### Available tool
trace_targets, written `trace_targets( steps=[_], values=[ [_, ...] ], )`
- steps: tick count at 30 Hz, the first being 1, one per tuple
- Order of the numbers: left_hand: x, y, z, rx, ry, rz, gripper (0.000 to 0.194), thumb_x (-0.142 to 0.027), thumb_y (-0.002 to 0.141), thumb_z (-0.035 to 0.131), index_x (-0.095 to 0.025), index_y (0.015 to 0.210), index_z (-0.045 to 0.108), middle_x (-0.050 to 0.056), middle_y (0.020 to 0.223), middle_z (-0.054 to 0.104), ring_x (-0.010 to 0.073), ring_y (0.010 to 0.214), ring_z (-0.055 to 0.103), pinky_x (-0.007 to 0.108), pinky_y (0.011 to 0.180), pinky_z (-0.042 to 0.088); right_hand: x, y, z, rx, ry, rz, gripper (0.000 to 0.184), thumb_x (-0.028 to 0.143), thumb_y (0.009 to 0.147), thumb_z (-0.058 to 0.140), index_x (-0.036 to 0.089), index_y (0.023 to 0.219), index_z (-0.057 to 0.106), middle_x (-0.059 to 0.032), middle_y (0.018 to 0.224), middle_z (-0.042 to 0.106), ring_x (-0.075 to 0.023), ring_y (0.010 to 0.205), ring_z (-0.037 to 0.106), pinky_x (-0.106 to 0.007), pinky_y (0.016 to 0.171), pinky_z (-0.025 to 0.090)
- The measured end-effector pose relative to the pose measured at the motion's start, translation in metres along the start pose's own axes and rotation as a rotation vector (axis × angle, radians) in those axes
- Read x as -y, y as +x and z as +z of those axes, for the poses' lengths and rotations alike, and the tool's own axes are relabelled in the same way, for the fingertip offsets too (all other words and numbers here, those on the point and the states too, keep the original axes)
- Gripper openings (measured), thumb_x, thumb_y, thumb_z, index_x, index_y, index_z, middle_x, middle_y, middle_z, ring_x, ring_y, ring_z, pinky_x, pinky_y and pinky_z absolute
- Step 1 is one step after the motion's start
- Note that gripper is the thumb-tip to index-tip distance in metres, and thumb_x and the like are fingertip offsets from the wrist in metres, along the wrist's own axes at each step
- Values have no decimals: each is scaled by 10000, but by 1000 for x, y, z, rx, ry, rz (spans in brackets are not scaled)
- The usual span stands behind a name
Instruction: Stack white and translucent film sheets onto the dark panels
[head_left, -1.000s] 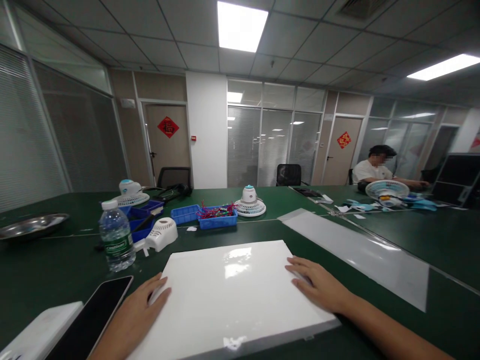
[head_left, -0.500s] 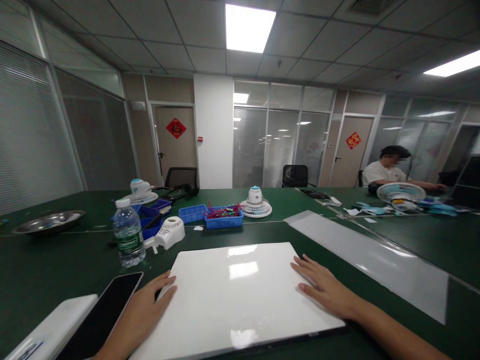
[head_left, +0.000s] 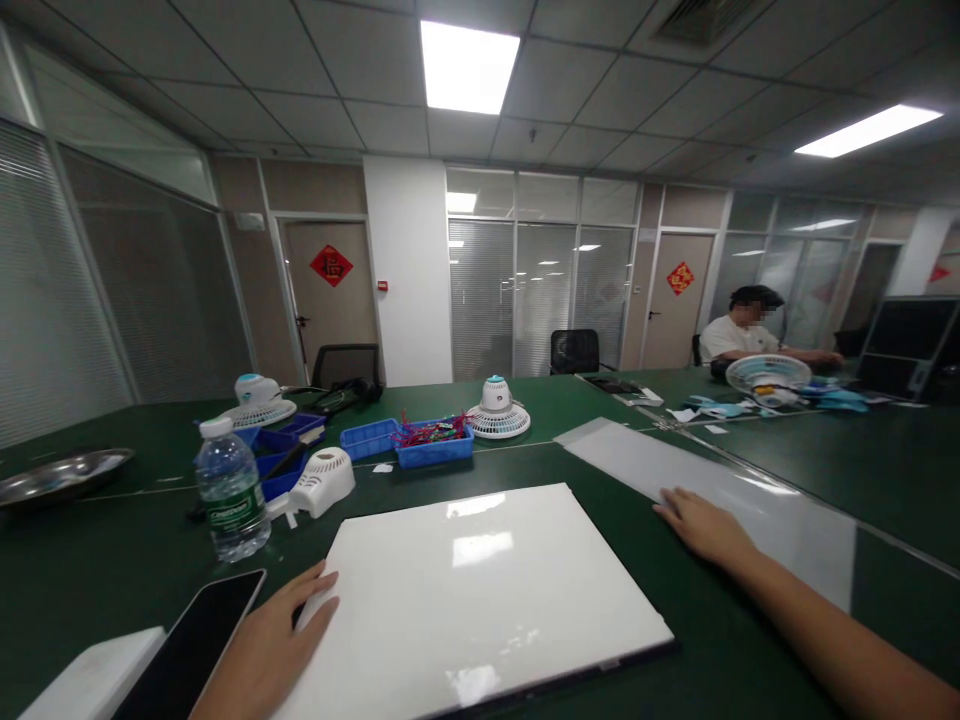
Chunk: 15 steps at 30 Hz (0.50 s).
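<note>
Square ceiling panel [head_left: 470,67] at top centre glows blown-out white, glaring off the glossy white board [head_left: 480,590] at lower centre; dim corners, wide-angle stretching at the edges.

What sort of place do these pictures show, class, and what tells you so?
Probably an office meeting room used for light assembly: a long green table, black mesh chairs, and fan parts beside blue trays of wires.

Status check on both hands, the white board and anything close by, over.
Left hand at white board's left edge. Right hand off board, at translucent sheet; grip unclear. Phone close beside left hand.
</note>
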<state>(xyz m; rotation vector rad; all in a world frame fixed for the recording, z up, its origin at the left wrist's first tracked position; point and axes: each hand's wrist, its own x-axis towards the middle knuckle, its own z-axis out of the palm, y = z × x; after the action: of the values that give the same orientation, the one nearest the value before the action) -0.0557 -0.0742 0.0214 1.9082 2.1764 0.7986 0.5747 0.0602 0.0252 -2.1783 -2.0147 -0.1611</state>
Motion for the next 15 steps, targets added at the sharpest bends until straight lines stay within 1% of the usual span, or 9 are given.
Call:
trace_targets(
  steps=[1,3,5,7,9,11,15],
  values=[
    [0,0,1,4,-1,4,542,-530,865,513,-208,1256,705,83,1452,584,304,1316,571,485,1157,370,-1,0,-1,15,-3,-1,509,469,992,403,142,1347,567,-191,1374,564,-309,1244,556,-502,1001,459],
    [-1,0,1,18,-4,9,580,-547,882,486,-190,1300,672,92,1474,561,299,1333,555,480,1164,362,1,0,-3,40,-10,-10,445,477,988,466,161,1274,596,-137,1253,630,-241,1113,615,-453,954,491],
    [-3,-1,0,31,4,8,597,-553,883,481,-183,1317,658,100,1496,537,302,1340,548,481,1162,365,7,0,-6,57,-24,-7,401,485,976,516,160,1188,617,-86,1129,657,-192,999,633,-418,904,515],
    [-7,-3,-2,46,25,6,600,-545,876,491,-185,1330,647,100,1513,517,307,1345,542,486,1162,365,14,-2,-9,60,-48,19,385,493,968,535,150,1118,627,-63,1042,657,-170,922,633,-391,854,531],
    [-9,-4,-3,61,45,11,597,-532,872,498,-191,1342,638,96,1524,503,307,1349,537,486,1167,357,20,-4,-13,51,-71,50,387,497,967,534,143,1092,626,-55,991,654,-161,876,630,-379,824,533],
    [-9,-5,-2,70,54,23,592,-528,875,497,-196,1343,639,91,1535,489,303,1359,526,479,1175,345,24,-8,-16,33,-79,55,370,478,981,499,147,1078,633,-64,966,661,-172,857,635,-376,793,527],
    [-5,-6,1,67,54,51,624,-527,887,483,-158,1375,607,113,1535,482,301,1396,479,476,1197,303,33,-16,-21,2,-59,11,386,437,987,398,172,974,679,-133,945,702,-247,838,668,-370,692,492]
  ],
)
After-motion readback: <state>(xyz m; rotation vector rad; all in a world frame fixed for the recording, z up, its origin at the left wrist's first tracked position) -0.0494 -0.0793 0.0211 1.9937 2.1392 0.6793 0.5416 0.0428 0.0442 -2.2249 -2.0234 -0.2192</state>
